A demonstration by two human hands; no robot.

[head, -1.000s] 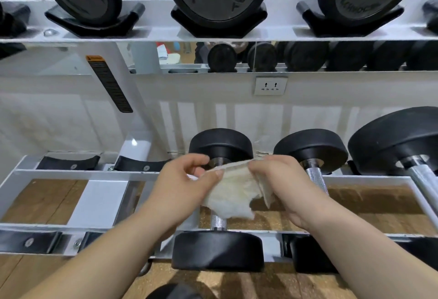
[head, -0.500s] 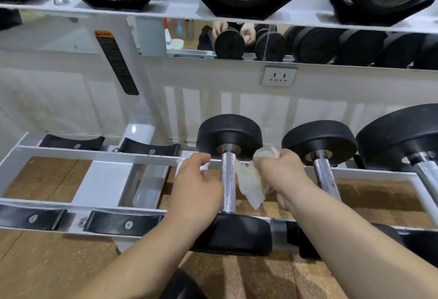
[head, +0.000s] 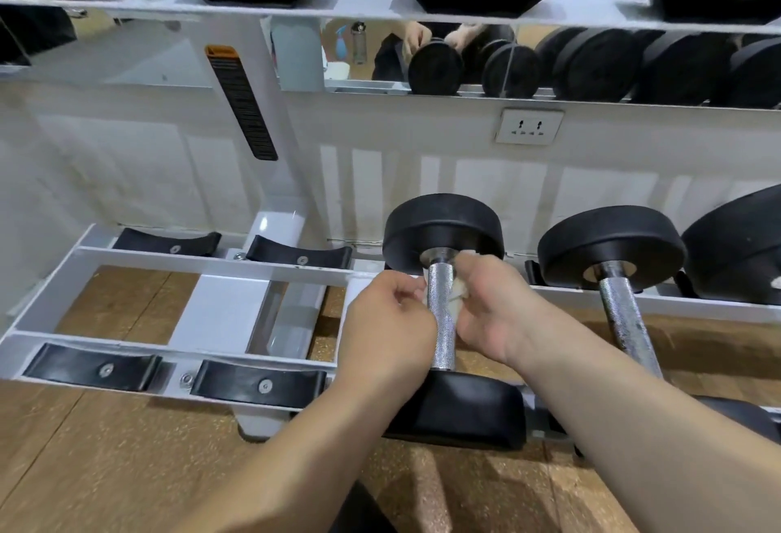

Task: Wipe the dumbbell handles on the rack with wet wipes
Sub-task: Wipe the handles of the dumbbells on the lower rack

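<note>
Grip: your left hand [head: 389, 321] and right hand [head: 494, 312] each pinch wet wipe [head: 455, 300], flanking dumbbell handle [head: 441, 334]. Wipe touches handle's right side. Black cradles [head: 258, 382] left; neighbouring dumbbell [head: 621, 312] near right; rack rail [head: 211, 264] behind.

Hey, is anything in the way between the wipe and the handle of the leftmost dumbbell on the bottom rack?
Nothing visible. The wet wipe lies against the handle, passing behind it, with the left hand and right hand holding its ends.

Gym: racked dumbbells [head: 443, 232], mirror [head: 126, 54].
</note>
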